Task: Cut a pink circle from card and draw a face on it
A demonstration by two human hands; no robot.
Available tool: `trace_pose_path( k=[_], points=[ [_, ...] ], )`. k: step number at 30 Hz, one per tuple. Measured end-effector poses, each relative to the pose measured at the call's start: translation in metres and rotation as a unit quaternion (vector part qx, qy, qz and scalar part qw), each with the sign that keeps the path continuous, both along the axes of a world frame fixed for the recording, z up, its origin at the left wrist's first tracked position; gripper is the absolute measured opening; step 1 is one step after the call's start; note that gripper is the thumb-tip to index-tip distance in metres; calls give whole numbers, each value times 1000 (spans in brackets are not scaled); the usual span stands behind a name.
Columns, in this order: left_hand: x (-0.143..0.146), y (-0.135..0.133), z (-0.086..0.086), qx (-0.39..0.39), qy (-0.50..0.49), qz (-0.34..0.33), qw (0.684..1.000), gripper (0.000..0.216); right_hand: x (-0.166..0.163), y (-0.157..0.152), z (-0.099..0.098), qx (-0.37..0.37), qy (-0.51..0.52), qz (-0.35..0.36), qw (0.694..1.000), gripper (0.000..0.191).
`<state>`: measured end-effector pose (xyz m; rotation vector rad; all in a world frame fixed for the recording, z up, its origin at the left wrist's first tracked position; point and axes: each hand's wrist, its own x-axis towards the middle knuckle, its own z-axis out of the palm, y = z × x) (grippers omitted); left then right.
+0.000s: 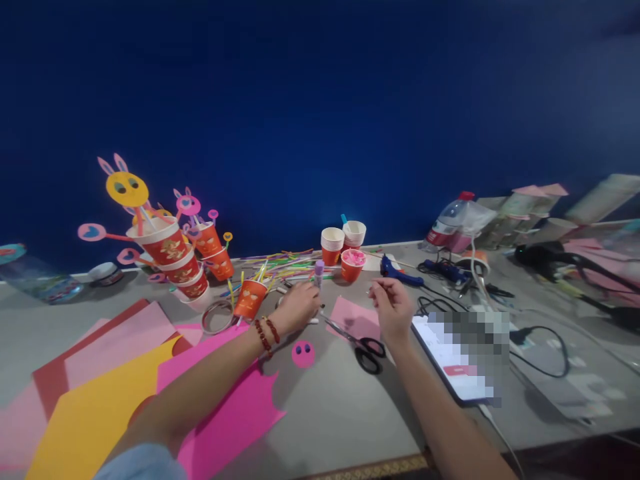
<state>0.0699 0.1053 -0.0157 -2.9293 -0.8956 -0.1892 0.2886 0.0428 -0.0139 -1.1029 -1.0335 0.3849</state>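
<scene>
My left hand (299, 305), with red bead bracelets on the wrist, reaches over the table with its fingers closed round the base of a purple-capped glue stick (319, 271). My right hand (391, 305) hovers just right of it with its fingers pinched on something small that I cannot make out. Between and below the hands lie black-handled scissors (363, 347) on a pink paper piece (356, 318). A pink paper circle with two dark eyes (303, 354) lies near my left wrist.
Stacked orange paper cups with paper animal faces (173, 250) stand at left, with coloured straws (285, 265) and more cups (343, 243) behind. Coloured paper sheets (100, 393) cover the near left. A phone (453, 357), a blue glue gun (397, 272), cables and a bottle (450, 223) lie at right.
</scene>
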Motion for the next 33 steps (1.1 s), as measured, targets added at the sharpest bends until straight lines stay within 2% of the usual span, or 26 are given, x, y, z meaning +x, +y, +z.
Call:
trace_pose_path(
  k=[3,5,10,14,21,27,33],
  points=[
    [6,-1,1,-17,-7,-18,1000,15,4,-1,7,37,44,-25,998,16],
    [-1,6,5,-19,-26,5,999,15,9,-1,11,64,80,-46,994,17],
    [-51,40,21,0,-83,136,987,29,11,0,13,61,118,-42,990,19],
    [-74,48,22,5,-79,152,985,23,0,-4,7,47,90,8,995,18],
    [-62,44,11,0,-23,110,994,19,0,-9,10,71,93,8,993,14],
    [-50,56,12,11,6,96,995,22,6,-4,14,43,149,-5,988,16],
    [-36,66,8,3,20,93,995,18,2,-3,9,24,130,12,991,17]
  ],
)
